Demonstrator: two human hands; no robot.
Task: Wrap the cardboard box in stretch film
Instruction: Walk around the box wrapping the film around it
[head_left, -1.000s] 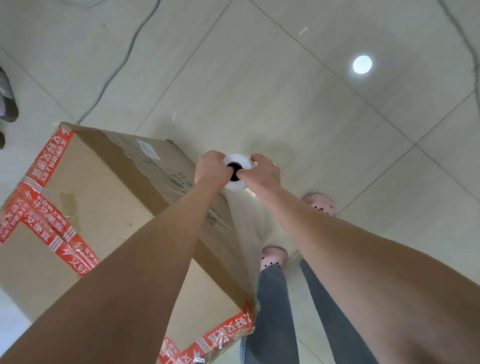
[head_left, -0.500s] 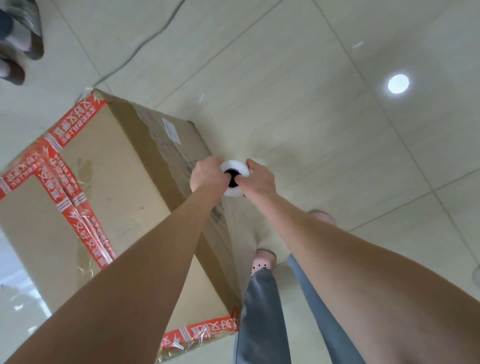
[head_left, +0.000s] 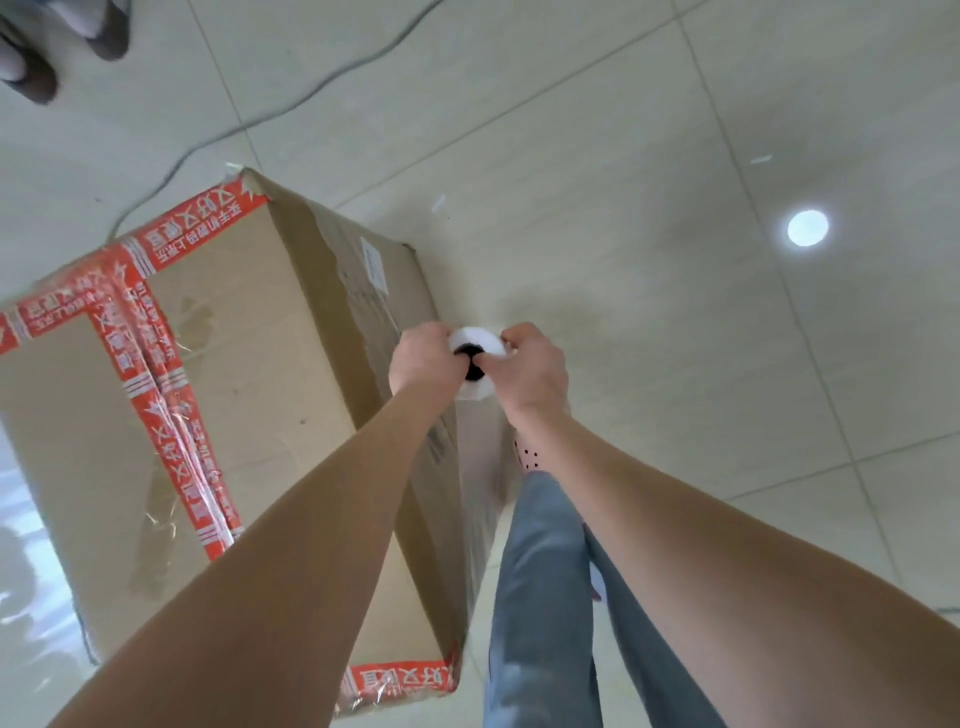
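Note:
A big cardboard box (head_left: 244, 395) with red printed tape stands on the tiled floor at the left. An upright roll of stretch film (head_left: 475, 345) is held beside the box's right side. My left hand (head_left: 423, 358) grips the roll's top from the left, my right hand (head_left: 532, 371) from the right, with fingers hooked into its dark core. Clear film (head_left: 480, 467) runs from the roll down along the box's right face toward its near corner. Shiny film also shows over the box's left edge.
My legs in grey trousers (head_left: 540, 597) and a pink shoe (head_left: 524, 454) are right of the box. A cable (head_left: 249, 124) trails over the floor behind it. Another person's dark shoes (head_left: 36, 57) are at the top left. Pale tiles stretch to the right.
I have stepped along the box's right side; the box has swung round in view and shows more of its top. Both hands keep the same hold on the roll.

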